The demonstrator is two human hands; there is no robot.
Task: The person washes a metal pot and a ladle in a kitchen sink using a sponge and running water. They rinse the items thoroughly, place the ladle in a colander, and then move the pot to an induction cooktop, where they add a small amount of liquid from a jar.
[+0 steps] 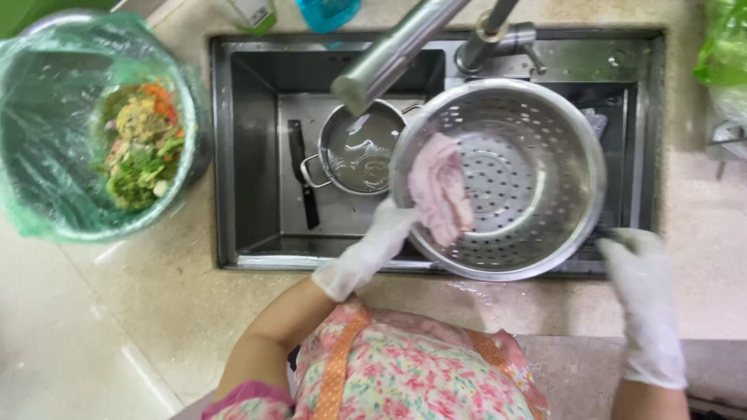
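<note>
A steel colander (537, 155) is tilted over the right side of the sink (249, 155). My left hand (381, 237), in a white glove, presses a pale pink cloth (440, 187) against the colander's inner left wall. At the colander's lower right rim, my right hand (642, 272), also gloved, holds the edge. A long steel tap spout (389, 58) reaches over the sink from the back.
A small steel pot (358, 152) with water and a black-handled utensil (302, 171) lie in the sink basin. On the counter to the left stands a bin (47, 132) lined with a green bag, holding vegetable scraps. Green bags lie at far right.
</note>
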